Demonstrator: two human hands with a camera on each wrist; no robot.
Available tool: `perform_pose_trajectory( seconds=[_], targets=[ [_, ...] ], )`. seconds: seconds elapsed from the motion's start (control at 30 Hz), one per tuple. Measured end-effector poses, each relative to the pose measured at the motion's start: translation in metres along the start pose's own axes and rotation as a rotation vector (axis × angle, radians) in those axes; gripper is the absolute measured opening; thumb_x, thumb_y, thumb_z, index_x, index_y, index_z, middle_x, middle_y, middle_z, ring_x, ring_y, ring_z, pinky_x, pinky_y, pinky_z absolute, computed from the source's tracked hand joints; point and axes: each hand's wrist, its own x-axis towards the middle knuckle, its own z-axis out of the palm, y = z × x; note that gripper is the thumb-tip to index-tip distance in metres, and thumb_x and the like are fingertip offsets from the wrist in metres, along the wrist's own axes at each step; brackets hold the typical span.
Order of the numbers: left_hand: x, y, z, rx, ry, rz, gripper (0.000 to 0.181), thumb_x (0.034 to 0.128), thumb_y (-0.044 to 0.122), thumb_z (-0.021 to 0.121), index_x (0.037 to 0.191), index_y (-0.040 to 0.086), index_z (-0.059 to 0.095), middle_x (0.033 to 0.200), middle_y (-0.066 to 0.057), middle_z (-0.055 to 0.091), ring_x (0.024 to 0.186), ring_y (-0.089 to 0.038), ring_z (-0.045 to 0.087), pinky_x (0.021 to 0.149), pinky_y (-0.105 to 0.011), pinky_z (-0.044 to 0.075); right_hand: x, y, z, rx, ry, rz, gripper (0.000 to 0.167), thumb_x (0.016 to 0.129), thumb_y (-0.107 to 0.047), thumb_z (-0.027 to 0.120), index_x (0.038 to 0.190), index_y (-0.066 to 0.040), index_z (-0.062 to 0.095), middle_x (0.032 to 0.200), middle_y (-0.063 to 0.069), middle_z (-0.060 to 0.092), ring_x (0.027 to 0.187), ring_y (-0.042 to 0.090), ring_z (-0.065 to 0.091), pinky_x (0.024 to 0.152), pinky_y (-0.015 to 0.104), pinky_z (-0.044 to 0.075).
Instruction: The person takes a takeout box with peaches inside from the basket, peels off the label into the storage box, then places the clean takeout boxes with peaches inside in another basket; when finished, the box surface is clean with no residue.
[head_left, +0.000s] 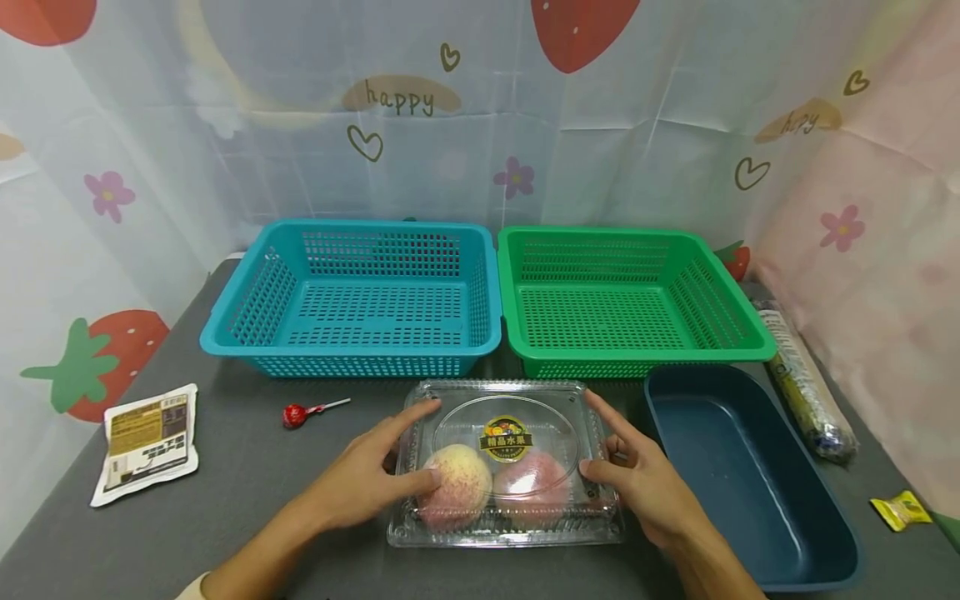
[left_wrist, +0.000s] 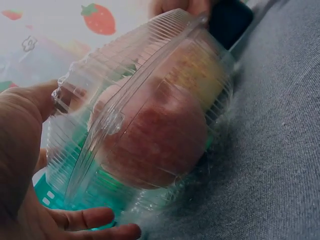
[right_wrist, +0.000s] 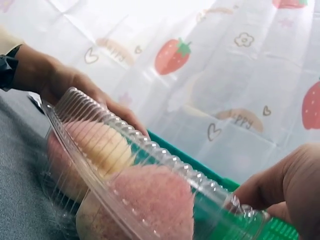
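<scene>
A clear plastic clamshell fruit box (head_left: 551,408) with a round label on its lid stands on the grey table in the head view. Through the lid I see two peaches: a yellow and pink one (head_left: 455,483) on the left and a pinker one (head_left: 534,483) on the right. My left hand (head_left: 375,467) grips the box's left side, thumb on the lid over the yellow peach and index finger along the top. On the right side, my right hand (head_left: 641,475) holds the box, its thumb on the lid and index finger at the far corner.
Behind the box stand a blue basket (head_left: 352,354) and a green basket (head_left: 637,358). A dark blue tub (head_left: 750,467) lies to the right, beside a long wrapped packet (head_left: 806,383) and a yellow candy (head_left: 900,510). At left are a red lollipop (head_left: 295,416) and a white pouch (head_left: 148,442).
</scene>
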Motion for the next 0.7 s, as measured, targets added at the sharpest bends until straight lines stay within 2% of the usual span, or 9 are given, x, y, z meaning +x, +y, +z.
perform_pose_trajectory(
  seconds=[0.13, 0.33, 0.53, 0.63, 0.7],
  targets=[
    [0.002, 0.000, 0.001, -0.057, -0.013, 0.008, 0.076, 0.0816, 0.042, 0.074, 0.148, 0.031, 0.038, 0.136, -0.010, 0.046, 0.108, -0.025, 0.051, 0.089, -0.048, 0.045, -0.002, -0.004, 0.001, -0.081, 0.011, 0.010, 0.079, 0.089, -0.003, 0.066, 0.153, -0.031, 0.029, 0.088, 0.010, 0.030, 0.061, 0.017, 0.029, 0.051, 0.028, 0.029],
    [0.003, 0.000, 0.002, -0.240, -0.066, 0.035, 0.076, 0.0827, 0.027, 0.076, 0.148, 0.024, 0.037, 0.115, -0.017, 0.055, 0.091, -0.023, 0.058, 0.074, -0.038, 0.052, -0.006, -0.018, -0.002, -0.269, 0.051, 0.032, 0.077, 0.090, -0.010, 0.067, 0.153, -0.029, 0.028, 0.102, 0.015, 0.039, 0.070, 0.021, 0.041, 0.058, 0.033, 0.039],
    [0.003, 0.003, 0.004, -0.332, -0.051, 0.010, 0.077, 0.0798, 0.019, 0.078, 0.147, 0.021, 0.039, 0.095, -0.018, 0.053, 0.077, -0.023, 0.058, 0.063, -0.036, 0.055, -0.006, -0.036, -0.011, -0.404, 0.048, 0.042, 0.073, 0.091, -0.018, 0.067, 0.153, -0.022, 0.029, 0.113, 0.018, 0.041, 0.068, 0.022, 0.044, 0.059, 0.036, 0.042],
    [0.003, 0.006, 0.004, -0.375, -0.041, -0.020, 0.079, 0.0773, 0.016, 0.080, 0.146, 0.020, 0.041, 0.092, -0.017, 0.047, 0.071, -0.021, 0.053, 0.058, -0.033, 0.052, -0.006, -0.047, -0.015, -0.471, 0.035, 0.022, 0.073, 0.092, -0.023, 0.067, 0.153, -0.019, 0.028, 0.114, 0.016, 0.042, 0.074, 0.023, 0.044, 0.062, 0.037, 0.041],
    [0.003, 0.009, 0.004, -0.417, -0.040, -0.050, 0.079, 0.0760, 0.013, 0.080, 0.145, 0.020, 0.041, 0.097, -0.018, 0.045, 0.072, -0.022, 0.050, 0.057, -0.033, 0.050, -0.006, -0.053, -0.017, -0.525, 0.032, -0.012, 0.072, 0.092, -0.025, 0.066, 0.153, -0.018, 0.029, 0.114, 0.015, 0.043, 0.078, 0.024, 0.045, 0.065, 0.037, 0.042]
  ],
)
